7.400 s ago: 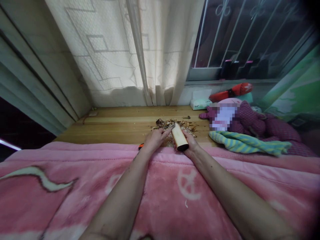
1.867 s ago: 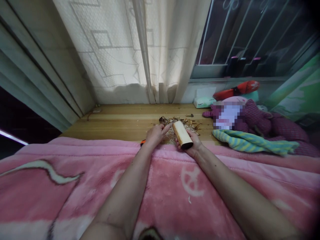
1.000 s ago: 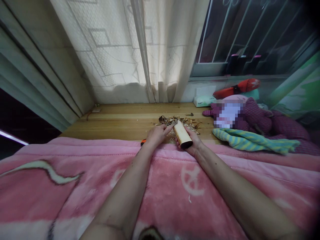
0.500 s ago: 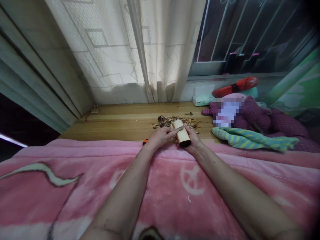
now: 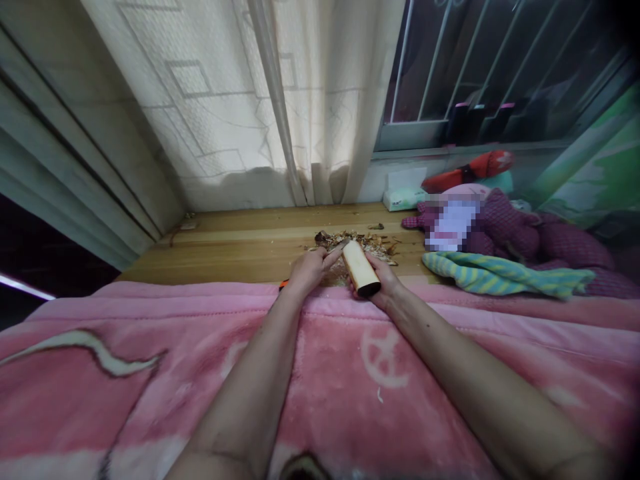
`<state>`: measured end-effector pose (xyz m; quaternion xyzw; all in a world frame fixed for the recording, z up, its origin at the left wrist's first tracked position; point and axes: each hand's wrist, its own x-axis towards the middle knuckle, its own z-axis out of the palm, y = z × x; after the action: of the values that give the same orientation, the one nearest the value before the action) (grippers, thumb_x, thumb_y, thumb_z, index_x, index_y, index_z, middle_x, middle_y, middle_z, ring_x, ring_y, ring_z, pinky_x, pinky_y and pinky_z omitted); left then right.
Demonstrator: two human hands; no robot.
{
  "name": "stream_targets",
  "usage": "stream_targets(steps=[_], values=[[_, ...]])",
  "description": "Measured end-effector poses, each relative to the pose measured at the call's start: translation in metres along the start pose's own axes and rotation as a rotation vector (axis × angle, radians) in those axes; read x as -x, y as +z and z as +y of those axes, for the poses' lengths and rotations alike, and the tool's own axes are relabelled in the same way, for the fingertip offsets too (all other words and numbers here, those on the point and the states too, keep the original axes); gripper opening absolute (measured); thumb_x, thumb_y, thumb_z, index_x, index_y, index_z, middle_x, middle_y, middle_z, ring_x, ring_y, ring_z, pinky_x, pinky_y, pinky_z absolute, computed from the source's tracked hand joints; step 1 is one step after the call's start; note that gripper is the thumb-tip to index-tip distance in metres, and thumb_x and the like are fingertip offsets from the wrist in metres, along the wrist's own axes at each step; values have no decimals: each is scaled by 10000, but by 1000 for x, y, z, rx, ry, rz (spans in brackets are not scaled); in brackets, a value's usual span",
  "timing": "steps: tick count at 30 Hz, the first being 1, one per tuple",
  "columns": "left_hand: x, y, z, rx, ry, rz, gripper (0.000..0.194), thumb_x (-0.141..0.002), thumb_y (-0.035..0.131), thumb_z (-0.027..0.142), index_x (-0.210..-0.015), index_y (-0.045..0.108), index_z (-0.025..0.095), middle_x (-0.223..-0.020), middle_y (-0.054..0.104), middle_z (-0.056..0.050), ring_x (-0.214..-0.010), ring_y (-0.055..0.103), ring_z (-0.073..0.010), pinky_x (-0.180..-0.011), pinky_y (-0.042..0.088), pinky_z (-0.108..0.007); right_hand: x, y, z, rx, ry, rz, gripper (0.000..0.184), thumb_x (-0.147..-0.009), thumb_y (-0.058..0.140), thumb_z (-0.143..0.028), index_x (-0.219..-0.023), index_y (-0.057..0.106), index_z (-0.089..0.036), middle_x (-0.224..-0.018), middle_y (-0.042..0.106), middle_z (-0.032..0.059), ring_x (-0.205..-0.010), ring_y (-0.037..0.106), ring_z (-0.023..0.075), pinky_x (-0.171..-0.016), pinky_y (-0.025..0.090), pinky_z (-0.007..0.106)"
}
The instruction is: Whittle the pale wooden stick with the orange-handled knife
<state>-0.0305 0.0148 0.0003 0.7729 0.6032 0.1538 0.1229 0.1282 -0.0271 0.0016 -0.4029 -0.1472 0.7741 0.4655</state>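
My right hand [image 5: 385, 277] is wrapped around a pale, peeled piece of wood [image 5: 361, 265] with a dark flat end turned toward me. It is held tilted above the table edge. My left hand [image 5: 307, 270] is closed on a knife, its handle hidden by the fingers. The knife blade [image 5: 343, 245] points right, by the far left edge of the wood. Brown and pale shavings [image 5: 357, 239] lie in a heap just beyond both hands. A small orange and black thing [image 5: 284, 285] shows beside my left wrist; its kind is unclear.
The wooden tabletop [image 5: 240, 233] runs back to a cream curtain [image 5: 215, 133]. On the right are a striped cloth [image 5: 505, 275], a purple stuffed toy [image 5: 520, 223], a red object [image 5: 470, 170] and a tissue pack [image 5: 406, 198]. A pink blanket [image 5: 340, 387] lies under my forearms.
My left hand has drawn back leftward, taking the knife blade from across the wood to its far left edge. The piece of wood has shifted slightly left and shows more of its length.
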Motion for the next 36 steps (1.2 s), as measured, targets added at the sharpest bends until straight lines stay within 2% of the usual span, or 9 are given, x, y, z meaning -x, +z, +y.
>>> stream_targets(steps=[3, 10, 15, 20, 25, 31, 36], values=[[-1, 2, -2, 24, 57, -23, 650, -745, 205, 696, -774, 613, 190, -660, 577, -46, -571, 474, -150, -508, 255, -235, -3, -2, 0, -33, -16, 9, 325, -865, 303, -381, -863, 517, -136, -490, 538, 22, -408, 509, 156, -370, 415, 266], [7, 1, 6, 140, 205, -177, 590, -760, 263, 656, -695, 587, 167, -603, 498, -2, -551, 424, -111, -502, 262, -215, -16, -9, 0, -80, -145, 53, 298, -874, 318, -348, -825, 528, -143, -502, 565, 22, -426, 531, 150, -403, 444, 265], [9, 1, 9, 98, 170, -133, 606, -756, 250, 669, -690, 592, 174, -606, 512, -11, -539, 416, -116, -498, 259, -226, -17, -10, -2, -80, -131, 74, 291, -878, 319, -338, -818, 529, -145, -495, 569, 25, -434, 537, 155, -411, 438, 264], [6, 2, 7, 66, 128, -92, 631, -757, 233, 675, -747, 622, 178, -665, 568, -36, -596, 471, -137, -531, 282, -225, -14, -7, -3, -85, -137, 72, 284, -877, 318, -315, -791, 527, -145, -472, 550, 13, -404, 508, 140, -394, 417, 252], [4, 0, 6, 35, 12, -48, 676, -741, 197, 705, -789, 628, 185, -690, 596, -49, -592, 487, -145, -528, 277, -228, -9, -4, -1, -41, -92, 62, 304, -872, 315, -351, -797, 525, -144, -479, 554, 15, -403, 513, 150, -376, 412, 264], [1, 0, 1, -12, -40, -7, 666, -740, 194, 707, -802, 625, 204, -690, 601, -56, -611, 507, -166, -526, 276, -232, -2, 0, -2, -17, -54, 37, 321, -873, 296, -359, -795, 520, -144, -463, 540, 16, -391, 504, 149, -372, 409, 262], [2, 2, 1, 31, 14, -29, 637, -754, 206, 686, -774, 615, 199, -655, 570, -31, -577, 470, -140, -515, 259, -224, -6, -3, -1, -43, -85, 56, 295, -865, 317, -350, -802, 519, -145, -475, 543, 16, -406, 511, 152, -375, 415, 263]])
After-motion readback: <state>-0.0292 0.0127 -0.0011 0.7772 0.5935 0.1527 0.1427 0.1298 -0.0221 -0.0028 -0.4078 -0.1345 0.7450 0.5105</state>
